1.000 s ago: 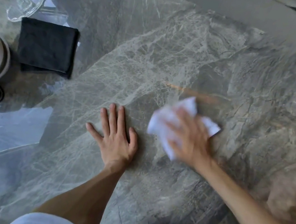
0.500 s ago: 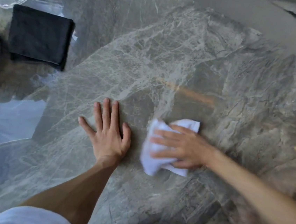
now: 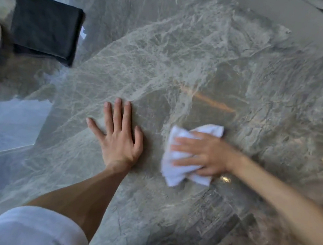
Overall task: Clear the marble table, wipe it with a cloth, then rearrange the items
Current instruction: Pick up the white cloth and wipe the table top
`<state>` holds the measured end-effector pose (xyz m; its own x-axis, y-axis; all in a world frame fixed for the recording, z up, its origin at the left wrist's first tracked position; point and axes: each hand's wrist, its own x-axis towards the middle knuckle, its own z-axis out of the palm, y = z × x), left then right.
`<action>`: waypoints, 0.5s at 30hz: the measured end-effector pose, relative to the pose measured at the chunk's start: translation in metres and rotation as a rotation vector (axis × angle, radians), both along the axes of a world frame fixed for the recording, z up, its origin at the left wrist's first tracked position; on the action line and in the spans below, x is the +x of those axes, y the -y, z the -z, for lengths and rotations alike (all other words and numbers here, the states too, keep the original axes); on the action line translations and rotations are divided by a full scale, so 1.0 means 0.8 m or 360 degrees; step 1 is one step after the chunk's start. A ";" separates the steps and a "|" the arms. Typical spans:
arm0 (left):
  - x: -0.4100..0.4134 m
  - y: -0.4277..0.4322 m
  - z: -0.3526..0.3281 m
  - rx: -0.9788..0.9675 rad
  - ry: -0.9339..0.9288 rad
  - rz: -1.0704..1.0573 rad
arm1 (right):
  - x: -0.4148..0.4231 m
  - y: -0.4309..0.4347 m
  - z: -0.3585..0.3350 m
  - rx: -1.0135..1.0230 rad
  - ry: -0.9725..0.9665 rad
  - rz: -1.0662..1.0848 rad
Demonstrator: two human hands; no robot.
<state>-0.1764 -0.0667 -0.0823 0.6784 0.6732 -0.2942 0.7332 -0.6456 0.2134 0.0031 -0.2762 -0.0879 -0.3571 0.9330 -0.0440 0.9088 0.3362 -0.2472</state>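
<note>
Left hand [image 3: 119, 138] flat on desk [image 3: 183, 55], right hand [image 3: 203, 154] presses cloth [image 3: 173, 173] straight-fingered; ungripped, we expect it may slip.

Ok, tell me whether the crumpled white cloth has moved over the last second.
Yes: the crumpled white cloth, under the right hand, slid nearer the person, away from the marble's orange vein.

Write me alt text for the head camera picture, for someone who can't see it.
A person's right hand presses a crumpled white cloth onto a grey marble table, the left hand flat on the marble beside it. A folded black cloth lies at the far left.
</note>
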 end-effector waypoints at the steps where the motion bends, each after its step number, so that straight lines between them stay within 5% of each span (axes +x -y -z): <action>1: 0.001 0.001 0.000 0.0006 -0.0006 0.0004 | 0.041 0.014 0.003 0.0046 0.0054 0.0057; 3: 0.002 0.001 0.000 -0.0001 -0.0001 0.0012 | 0.114 0.001 0.001 0.0033 0.0155 0.0714; 5: 0.002 0.001 0.002 0.0003 0.0011 0.0003 | 0.136 -0.046 -0.004 0.0109 0.0123 0.1824; 7: 0.001 0.002 0.003 0.0008 0.0008 -0.0001 | 0.093 -0.096 -0.001 0.0197 0.0051 0.2308; 8: 0.000 0.001 0.002 0.0012 0.0007 0.0005 | 0.059 -0.110 0.001 0.0206 0.0022 0.2151; 12: -0.001 -0.001 0.000 -0.0012 -0.0011 0.0018 | -0.049 -0.017 -0.003 -0.0150 -0.0114 0.0595; 15: 0.001 0.000 0.000 0.0004 -0.0030 0.0016 | 0.042 0.099 -0.002 -0.0180 0.0109 0.0494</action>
<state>-0.1760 -0.0665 -0.0819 0.6795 0.6671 -0.3056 0.7306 -0.6534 0.1981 0.0363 -0.3550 -0.0863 -0.0493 0.9846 -0.1675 0.9793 0.0147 -0.2019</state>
